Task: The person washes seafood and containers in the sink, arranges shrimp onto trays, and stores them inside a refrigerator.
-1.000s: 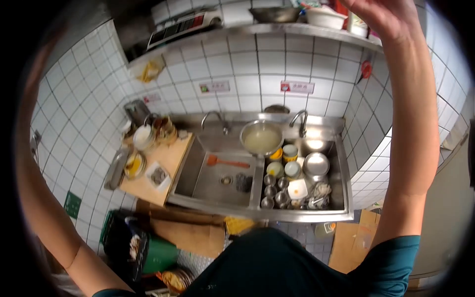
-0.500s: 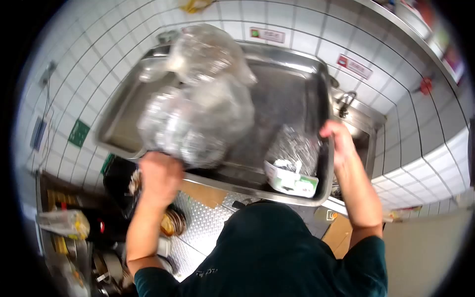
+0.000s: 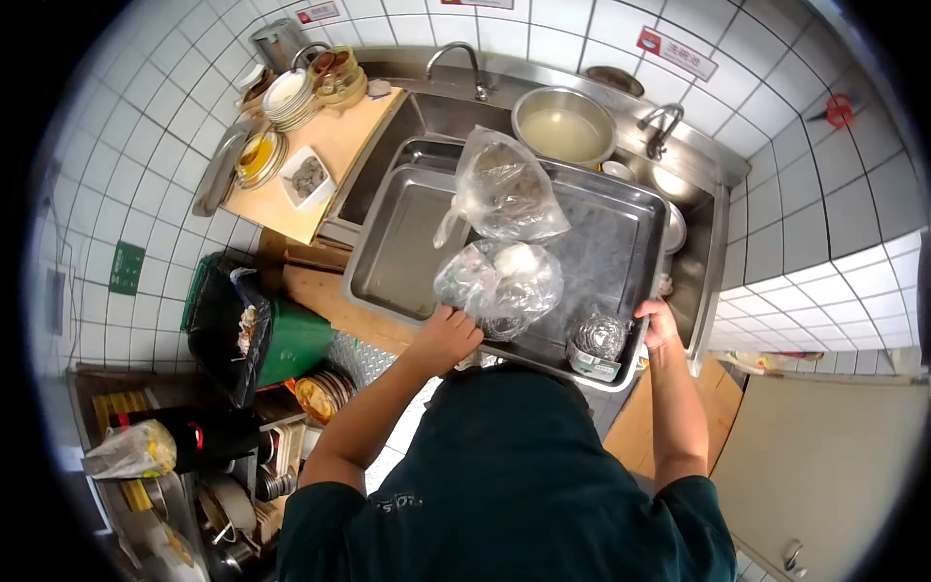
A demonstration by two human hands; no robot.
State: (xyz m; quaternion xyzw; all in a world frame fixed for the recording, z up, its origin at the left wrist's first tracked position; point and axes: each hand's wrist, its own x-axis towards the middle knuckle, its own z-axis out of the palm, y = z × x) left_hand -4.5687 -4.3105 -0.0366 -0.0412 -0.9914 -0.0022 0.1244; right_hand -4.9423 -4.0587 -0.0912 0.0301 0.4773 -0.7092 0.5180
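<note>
We now hold the trays [image 3: 621, 228] lower over the sink [image 3: 715, 281], right hand [image 3: 661, 325] clamping their right edge, left hand [image 3: 448, 338] seemingly their overlap.

The person's shirt [image 3: 533, 485] is dark green, with short sleeves [image 3: 696, 524]. A small pale marking [image 3: 397, 502] lies on its left.

At right centre, free room is left on the floor of the large tray [image 3: 621, 238]. Across the middle of the frame, passage is blocked by the upper bag [image 3: 509, 189] and the lower bag [image 3: 519, 281]; at lower right of centre, by a wrapped pack [image 3: 598, 341]. The near edge is obstructed by the left hand [image 3: 449, 336], the right rim by the right hand [image 3: 661, 325]. At upper centre, the way is barred by a basin [image 3: 519, 118]. Left of centre, open room is found on the smaller tray [image 3: 407, 242].
</note>
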